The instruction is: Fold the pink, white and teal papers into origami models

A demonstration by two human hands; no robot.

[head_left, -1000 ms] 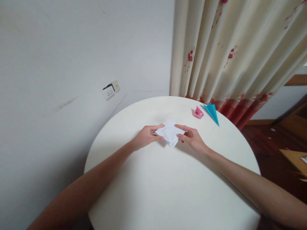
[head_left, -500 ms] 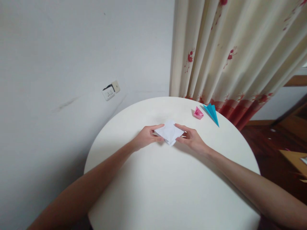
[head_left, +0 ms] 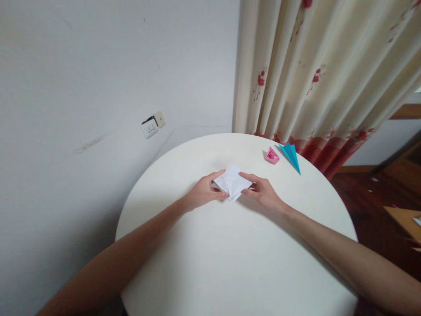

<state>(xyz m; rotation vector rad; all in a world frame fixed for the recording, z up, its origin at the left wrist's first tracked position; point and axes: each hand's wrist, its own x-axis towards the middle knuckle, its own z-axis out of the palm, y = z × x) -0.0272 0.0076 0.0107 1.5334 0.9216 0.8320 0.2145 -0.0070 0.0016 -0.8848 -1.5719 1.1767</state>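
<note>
A folded sheet of white paper (head_left: pixel 233 182), roughly diamond-shaped with creases, is held between my two hands over the middle of the table. My left hand (head_left: pixel 204 190) grips its left side, forefinger at the upper edge and thumb by the lower point. On the right side, my right hand (head_left: pixel 261 189) holds the paper the same way, its forefinger on the upper edge and thumb on the lower one. The fingers under the paper are partly hidden.
The round white table (head_left: pixel 226 259) stands against the wall. Near its far right edge lie a small pink folded paper (head_left: pixel 272 156) and a blue paper plane (head_left: pixel 290 156). A patterned curtain (head_left: pixel 296 79) hangs behind, and a wall socket (head_left: pixel 150 127) is at left.
My left thumb has slid right and slightly down, closer to the paper's lower point. The paper's lower folds have shifted a little. My right hand stays almost in place.
</note>
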